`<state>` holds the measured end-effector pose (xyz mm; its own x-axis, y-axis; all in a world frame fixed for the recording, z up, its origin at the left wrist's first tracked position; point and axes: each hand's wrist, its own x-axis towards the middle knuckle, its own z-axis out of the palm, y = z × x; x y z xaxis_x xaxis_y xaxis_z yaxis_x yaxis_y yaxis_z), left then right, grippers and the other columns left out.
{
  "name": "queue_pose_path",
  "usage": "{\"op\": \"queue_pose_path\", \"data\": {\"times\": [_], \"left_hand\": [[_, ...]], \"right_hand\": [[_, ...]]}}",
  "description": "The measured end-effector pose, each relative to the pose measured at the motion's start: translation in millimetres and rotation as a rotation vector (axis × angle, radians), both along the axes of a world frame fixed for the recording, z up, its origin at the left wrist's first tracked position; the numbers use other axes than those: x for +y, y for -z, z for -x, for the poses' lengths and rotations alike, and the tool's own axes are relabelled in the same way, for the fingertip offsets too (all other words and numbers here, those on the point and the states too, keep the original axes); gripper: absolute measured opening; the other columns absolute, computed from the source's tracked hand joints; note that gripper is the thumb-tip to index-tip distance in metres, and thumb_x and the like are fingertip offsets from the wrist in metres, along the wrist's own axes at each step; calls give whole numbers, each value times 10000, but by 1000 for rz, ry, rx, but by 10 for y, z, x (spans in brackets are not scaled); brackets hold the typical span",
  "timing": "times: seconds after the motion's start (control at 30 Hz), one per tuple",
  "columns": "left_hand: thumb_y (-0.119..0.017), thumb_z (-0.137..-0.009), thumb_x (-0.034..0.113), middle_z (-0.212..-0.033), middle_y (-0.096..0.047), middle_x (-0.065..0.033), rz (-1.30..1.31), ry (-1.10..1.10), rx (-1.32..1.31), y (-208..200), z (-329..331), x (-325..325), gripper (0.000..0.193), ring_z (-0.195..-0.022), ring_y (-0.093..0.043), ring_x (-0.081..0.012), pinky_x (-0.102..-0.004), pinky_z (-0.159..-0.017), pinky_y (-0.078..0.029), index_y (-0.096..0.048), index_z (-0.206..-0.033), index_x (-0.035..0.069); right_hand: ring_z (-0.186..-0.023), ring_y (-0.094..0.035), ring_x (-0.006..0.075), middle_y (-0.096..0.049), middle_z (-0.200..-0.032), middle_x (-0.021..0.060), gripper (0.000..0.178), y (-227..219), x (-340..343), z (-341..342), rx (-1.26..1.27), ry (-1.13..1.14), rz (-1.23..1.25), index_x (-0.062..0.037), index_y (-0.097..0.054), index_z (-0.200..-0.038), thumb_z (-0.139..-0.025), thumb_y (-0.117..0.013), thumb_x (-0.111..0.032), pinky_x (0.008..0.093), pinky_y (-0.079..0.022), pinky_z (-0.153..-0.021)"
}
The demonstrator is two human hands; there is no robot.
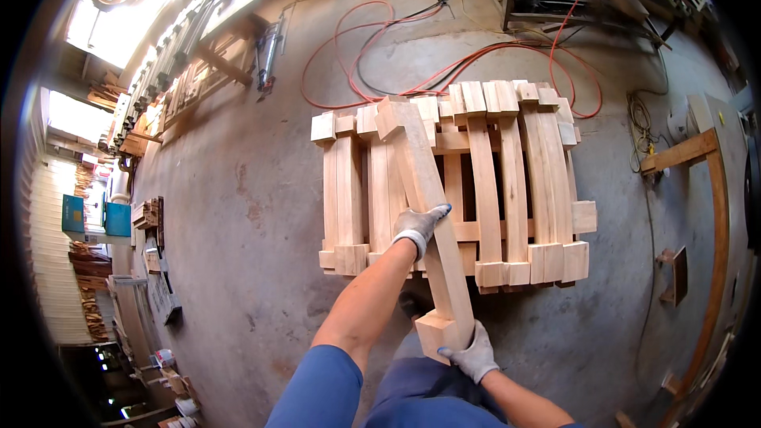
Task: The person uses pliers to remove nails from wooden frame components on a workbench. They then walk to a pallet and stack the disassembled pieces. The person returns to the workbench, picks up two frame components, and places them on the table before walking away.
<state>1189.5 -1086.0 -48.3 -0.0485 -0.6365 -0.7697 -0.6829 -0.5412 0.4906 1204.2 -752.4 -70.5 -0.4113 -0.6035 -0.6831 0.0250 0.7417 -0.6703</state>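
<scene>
Both my hands wear pale work gloves and hold one long, light wooden beam point(424, 170) with a block at each end. My left hand point(418, 230) wraps round the beam near its middle, fingertips over its right side. At the near end, my right hand point(476, 355) grips beside the end block point(437, 333), close to my body. The far end of the beam reaches over a stack of similar wooden pieces point(515, 182), slanting across it. Whether that end rests on the stack I cannot tell. Part of the stack lies hidden behind the beam.
Red hoses point(337, 40) loop over the concrete floor beyond the stack. A metal rack point(547, 8) stands at the far right, a workbench point(230, 8) at the far left. To the right is a brown wooden frame point(717, 214) with a cable point(646, 123) near it.
</scene>
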Motion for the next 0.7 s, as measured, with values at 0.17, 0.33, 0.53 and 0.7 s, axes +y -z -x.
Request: {"op": "queue_pose_path", "data": {"times": [0.17,0.33,0.53,0.7], "left_hand": [[-875,-741,498,-1085,-739,-208,11,163,-214,86,188,-221,745,-956,-736,-324,-384,-866,-585,-655,-1186,-57],[-897,-723,415,-1285,-661,-240,159,226,-291,173,448,-447,795,-1225,-642,-337,-419,-1030,-536,-571,-1303,-20],[-898,-749,263,-1273,-666,-230,228,336,-55,232,489,-569,749,-1170,-665,-311,-397,-1018,-534,-563,-1365,-1],[-848,-833,344,-1425,-582,-249,150,585,25,942,-253,-166,822,-1286,-600,-348,-382,-1093,-481,-486,-1481,-8]], "right_hand": [[-1154,-642,307,-640,-1239,191,960,-140,-321,-30,-3,-134,-32,2,-486,-1345,-575,-967,-313,398,-511,-1033],[-1129,-664,300,-668,-1219,197,951,165,-507,187,-163,-128,27,5,-543,-1304,-553,-953,-411,378,-526,-996],[-1091,-661,204,-686,-1189,118,775,601,-937,683,-505,115,224,16,-558,-1334,-690,-915,-224,344,-520,-996],[-1035,-682,194,-697,-1158,98,552,1353,-1035,951,-932,419,135,10,-583,-1339,-832,-765,-114,314,-536,-942]]}}
